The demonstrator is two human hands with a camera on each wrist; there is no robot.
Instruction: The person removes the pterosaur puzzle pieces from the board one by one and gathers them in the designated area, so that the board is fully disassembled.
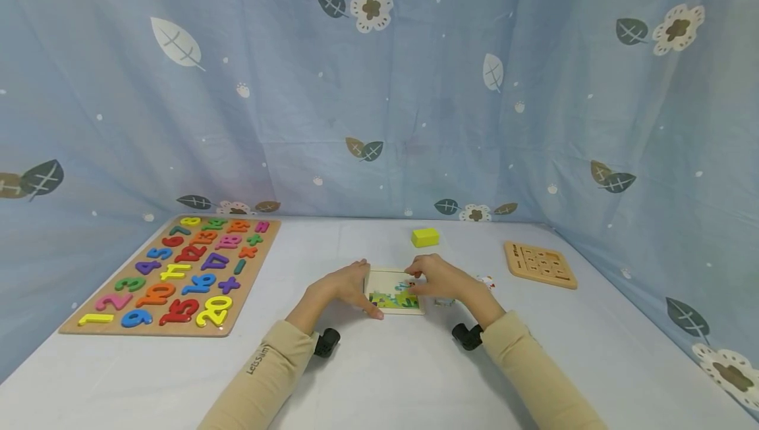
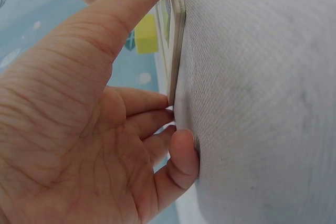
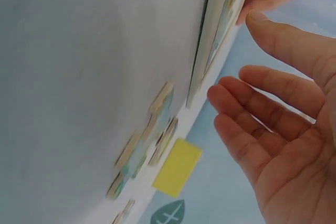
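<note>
A small jigsaw board [image 1: 385, 278] with a pale wooden frame lies flat in the middle of the table; its picture has green along the near side and pale areas above. My left hand [image 1: 351, 285] holds the frame at its left side, thumb by the near edge and fingertips against the far part, as the left wrist view also shows. Over the board's right side is my right hand [image 1: 435, 278], thumb and fingers apart; in the right wrist view nothing shows between them. Loose jigsaw pieces [image 3: 163, 103] lie to the board's right, partly covered by that hand in the head view.
A yellow block [image 1: 425, 238] sits behind the board. At the left lies a large board of colourful numbers [image 1: 222, 315]. A small wooden number tray [image 1: 539, 265] is at the right. A blue patterned curtain [image 1: 415, 87] hangs behind the white table [image 1: 385, 377].
</note>
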